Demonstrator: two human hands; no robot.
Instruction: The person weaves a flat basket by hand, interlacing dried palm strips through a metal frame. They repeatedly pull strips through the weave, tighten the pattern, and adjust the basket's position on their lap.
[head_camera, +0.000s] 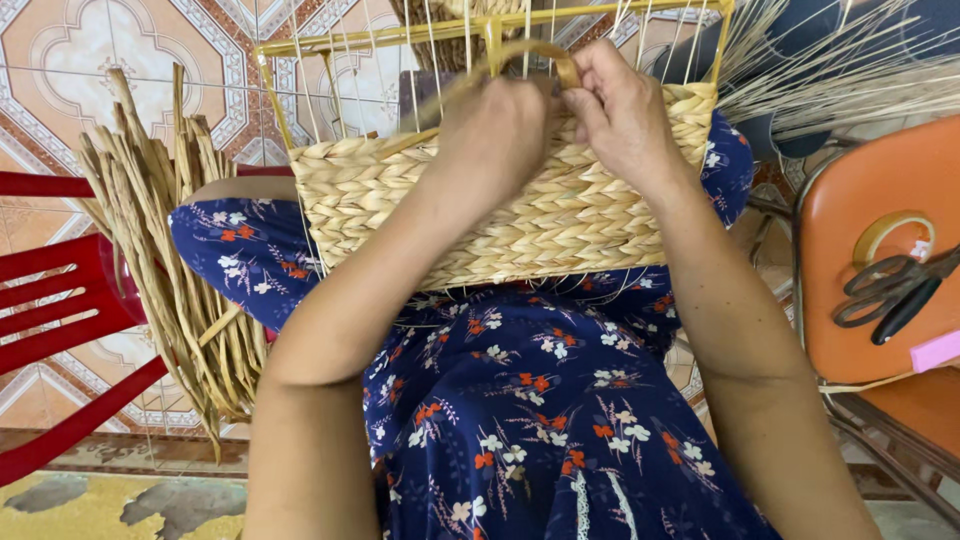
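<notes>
A half-woven straw basket (560, 215) rests on my lap, built on a yellow wire frame (400, 40) with thin upright strands. My left hand (495, 130) is closed over the basket's top edge, gripping a flat straw strand (530, 50). My right hand (620, 105) pinches the same curved strand where it loops over the frame's top bar. Both hands sit close together at the upper rim of the weave. My lap is covered by a dark blue floral dress (530, 400).
A bundle of dried straw strips (170, 260) leans at my left beside a red plastic chair (70, 310). An orange stool (880, 250) at the right holds black scissors (890, 290) and a pink object (935, 350). Thin reeds (850, 70) fan out top right. Patterned floor tiles lie behind.
</notes>
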